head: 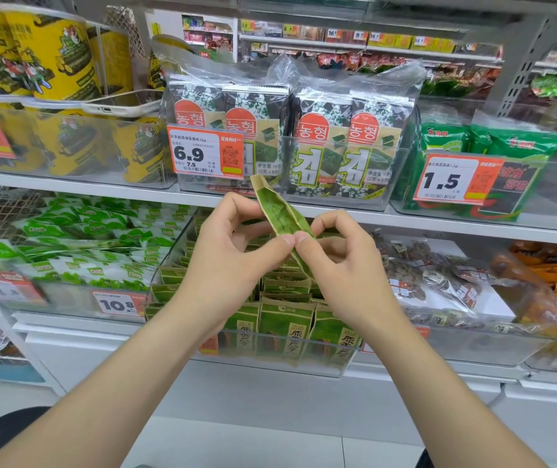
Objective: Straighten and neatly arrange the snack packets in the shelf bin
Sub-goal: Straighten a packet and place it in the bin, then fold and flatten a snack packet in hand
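Snack packet [280, 220] held just above the clear shelf bin [270, 368], pinched edge-on by left hand [226, 251] and right hand [341, 261], thumbs and forefingers tight on it. Front row [284, 327] upright, apparently done; looser rows behind probably not.

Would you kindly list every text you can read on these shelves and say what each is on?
"6.9" and "7.5": orange price tag.
"농형": seaweed packs.
"1.5": right price tag.
"10.8": lower-left price tag.
Held packet: nothing legible.
The rest: too small or blurred.
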The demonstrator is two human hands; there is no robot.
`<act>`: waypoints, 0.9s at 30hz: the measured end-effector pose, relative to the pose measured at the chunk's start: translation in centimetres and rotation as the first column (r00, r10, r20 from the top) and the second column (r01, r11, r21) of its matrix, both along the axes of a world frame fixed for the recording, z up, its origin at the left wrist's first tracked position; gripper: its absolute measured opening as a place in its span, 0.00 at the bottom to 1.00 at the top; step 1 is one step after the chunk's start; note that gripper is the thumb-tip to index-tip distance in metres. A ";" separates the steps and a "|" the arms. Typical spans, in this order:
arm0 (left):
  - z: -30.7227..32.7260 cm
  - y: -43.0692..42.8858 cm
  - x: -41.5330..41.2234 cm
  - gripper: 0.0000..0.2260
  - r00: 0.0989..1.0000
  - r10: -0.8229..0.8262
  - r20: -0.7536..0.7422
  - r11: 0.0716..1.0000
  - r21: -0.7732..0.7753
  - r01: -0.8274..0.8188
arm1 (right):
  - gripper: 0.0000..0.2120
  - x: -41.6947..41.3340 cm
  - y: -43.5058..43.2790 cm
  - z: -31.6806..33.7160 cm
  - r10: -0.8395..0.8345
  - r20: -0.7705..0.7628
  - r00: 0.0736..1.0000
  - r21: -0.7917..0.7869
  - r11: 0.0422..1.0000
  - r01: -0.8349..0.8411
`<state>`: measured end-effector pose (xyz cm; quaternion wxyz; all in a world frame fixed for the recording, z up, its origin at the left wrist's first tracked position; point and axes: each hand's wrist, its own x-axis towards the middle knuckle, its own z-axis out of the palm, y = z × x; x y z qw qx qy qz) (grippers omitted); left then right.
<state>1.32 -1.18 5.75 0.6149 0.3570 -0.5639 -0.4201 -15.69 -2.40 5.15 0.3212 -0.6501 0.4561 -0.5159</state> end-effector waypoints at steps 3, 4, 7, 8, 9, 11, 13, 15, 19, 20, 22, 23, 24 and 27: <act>-0.3 0.0 0.2 0.16 0.993 0.028 0.119 0.998 -0.068 -0.020 | 0.10 0.1 -0.1 -0.1 0.002 0.005 1.000 0.006 1.000 -0.002; -0.3 0.0 0.2 0.17 0.990 0.035 0.138 0.997 -0.068 -0.026 | 0.10 0.2 -0.1 -0.2 0.011 0.000 1.000 0.006 1.000 -0.011; -0.2 0.3 0.1 0.19 0.992 0.015 0.125 1.000 -0.008 -0.014 | 0.10 0.1 0.2 -0.1 0.048 -0.002 0.999 0.050 0.998 -0.048; -0.1 0.3 0.1 0.19 0.995 -0.001 0.103 1.000 0.015 0.000 | 0.08 0.0 0.3 0.1 0.077 0.014 0.997 0.083 0.994 -0.078; 0.0 0.4 0.1 0.18 0.997 -0.010 0.075 0.999 0.033 0.008 | 0.06 0.0 0.5 0.4 0.112 0.027 0.993 0.116 0.987 -0.115; 0.3 0.5 0.2 0.19 0.999 0.011 0.036 0.999 0.045 -0.012 | 0.08 -0.1 0.8 0.7 0.185 0.032 0.982 0.156 0.970 -0.187; 0.3 0.4 0.2 0.20 0.998 0.053 0.025 0.998 0.038 -0.054 | 0.12 -0.1 1.3 0.9 0.215 0.025 0.976 0.161 0.963 -0.216; 0.2 0.4 0.3 0.20 0.997 0.080 0.021 0.996 0.027 -0.081 | 0.12 -0.1 1.5 0.9 0.175 -0.007 0.985 0.113 0.978 -0.173; 0.1 0.5 0.1 0.23 0.994 0.090 0.063 0.995 -0.056 -0.087 | 0.08 -0.3 1.3 0.6 0.007 -0.149 0.989 -0.111 0.994 -0.024; 0.1 0.5 0.2 0.24 0.992 0.090 0.093 0.994 -0.075 -0.083 | 0.08 -0.3 1.1 0.5 0.005 -0.177 0.984 -0.140 0.990 -0.030; -0.2 0.4 0.4 0.29 0.979 0.091 0.180 0.992 -0.098 -0.074 | 0.09 -0.3 0.7 0.1 0.045 -0.233 0.972 -0.154 0.985 -0.083; -0.4 0.3 0.5 0.31 0.973 0.087 0.213 0.993 -0.096 -0.067 | 0.09 -0.4 0.5 -0.2 0.072 -0.265 0.962 -0.151 0.982 -0.115; -0.5 0.3 0.6 0.33 0.968 0.081 0.239 0.994 -0.093 -0.060 | 0.10 -0.4 0.3 -0.4 0.088 -0.292 0.952 -0.149 0.979 -0.136; -0.8 0.5 0.5 0.38 0.924 0.126 0.361 0.984 -0.160 -0.072 | 0.11 -0.7 -0.1 -0.7 0.088 -0.329 0.940 -0.141 0.980 -0.141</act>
